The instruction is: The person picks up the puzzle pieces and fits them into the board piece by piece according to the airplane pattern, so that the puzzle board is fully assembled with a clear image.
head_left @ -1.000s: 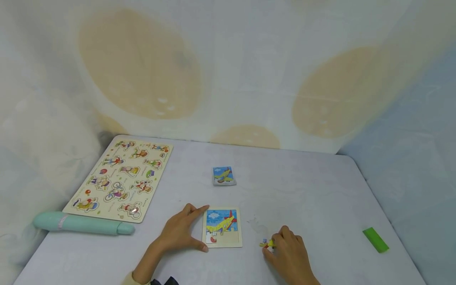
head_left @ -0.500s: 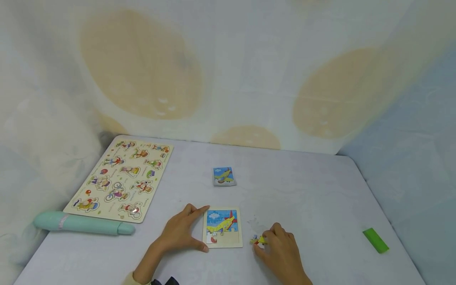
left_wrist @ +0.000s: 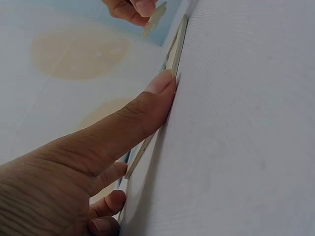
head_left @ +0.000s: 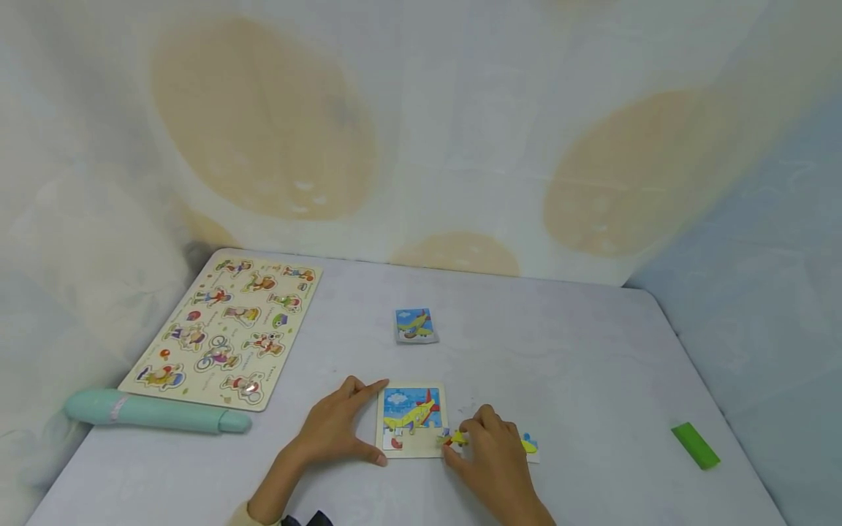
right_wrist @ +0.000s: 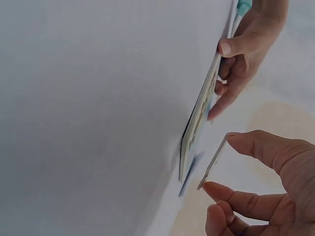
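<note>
place: draped tabletop play booth | cues: fabric backdrop [head_left: 421,131]; children's peg puzzle board [head_left: 226,329]

1. The small puzzle tray [head_left: 411,421] lies on the table [head_left: 592,365], near its front edge.
2. The left hand [head_left: 338,427] rests against the tray's left side; the right hand [head_left: 490,453] is at its right side, pinching a puzzle piece [head_left: 454,437] (just over the tray's right edge).
3. A loose piece [head_left: 529,444] lies right of that hand.
4. A picture card [head_left: 414,325] lies behind the tray.
5. The large peg board [head_left: 226,329] lies far left, a pen-shaped device [head_left: 154,413] in front of it.
6. A flat block [head_left: 695,445] lies far right.
</note>
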The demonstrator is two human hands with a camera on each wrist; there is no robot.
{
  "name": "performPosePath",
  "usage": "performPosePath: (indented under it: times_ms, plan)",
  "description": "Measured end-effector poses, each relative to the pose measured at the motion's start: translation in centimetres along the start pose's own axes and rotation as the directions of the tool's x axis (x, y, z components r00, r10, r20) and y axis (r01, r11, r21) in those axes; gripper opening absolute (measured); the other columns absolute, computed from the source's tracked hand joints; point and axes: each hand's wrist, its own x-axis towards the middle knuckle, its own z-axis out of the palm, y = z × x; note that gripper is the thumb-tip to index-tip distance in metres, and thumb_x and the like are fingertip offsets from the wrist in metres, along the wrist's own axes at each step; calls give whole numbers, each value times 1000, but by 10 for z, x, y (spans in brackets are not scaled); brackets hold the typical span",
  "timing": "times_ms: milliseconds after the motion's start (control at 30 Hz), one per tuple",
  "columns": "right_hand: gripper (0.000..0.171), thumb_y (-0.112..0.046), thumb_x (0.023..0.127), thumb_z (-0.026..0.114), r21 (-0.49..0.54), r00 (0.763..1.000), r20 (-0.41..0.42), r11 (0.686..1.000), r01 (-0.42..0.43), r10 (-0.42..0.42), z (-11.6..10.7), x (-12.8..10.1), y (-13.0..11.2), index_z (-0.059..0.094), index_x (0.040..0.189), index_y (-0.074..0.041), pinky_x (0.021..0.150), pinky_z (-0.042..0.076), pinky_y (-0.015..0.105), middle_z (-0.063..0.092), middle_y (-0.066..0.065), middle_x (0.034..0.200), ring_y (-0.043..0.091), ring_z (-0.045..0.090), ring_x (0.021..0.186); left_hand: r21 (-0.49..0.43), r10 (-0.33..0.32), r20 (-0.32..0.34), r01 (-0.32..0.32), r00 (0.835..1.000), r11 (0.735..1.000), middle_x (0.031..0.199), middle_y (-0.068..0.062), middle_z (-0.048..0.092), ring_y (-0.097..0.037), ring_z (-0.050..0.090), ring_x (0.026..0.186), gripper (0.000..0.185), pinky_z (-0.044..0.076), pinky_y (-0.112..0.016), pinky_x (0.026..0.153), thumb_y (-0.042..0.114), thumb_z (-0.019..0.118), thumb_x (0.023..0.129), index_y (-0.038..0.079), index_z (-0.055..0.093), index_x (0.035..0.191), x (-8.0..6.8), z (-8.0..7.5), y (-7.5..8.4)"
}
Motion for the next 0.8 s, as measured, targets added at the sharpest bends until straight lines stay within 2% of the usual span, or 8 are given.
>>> performPosePath:
  times_ms: [200,500,800]
  plan:
    - [42,-43,64,80,-10,1000,23,1000,3,-3,6,2,-12,70,88,-8,76,41,36,40,-6,79,12,40,74,-1,-2,-5,2,1000,1000,96,9,39,-8,40,75,113,34,-24,64,73,74,41,30,39,140,0,1,0]
    - [44,-43,66,78,18,997,19,997,78,-79,9,5,-26,71,88,-6,79,40,37,40,-6,79,9,38,71,0,5,-2,-5,1000,1000,95,8,39,-8,39,74,112,35,-23,63,73,73,42,29,40,140,1,0,0]
    - [46,-45,67,77,-14,992,25,992,123,-123,17,9,-34,71,90,-6,81,40,38,41,-5,80,10,40,76,1,3,-6,-3,1000,1000,96,9,38,-8,39,74,112,35,-24,63,74,73,42,31,39,140,1,1,-1]
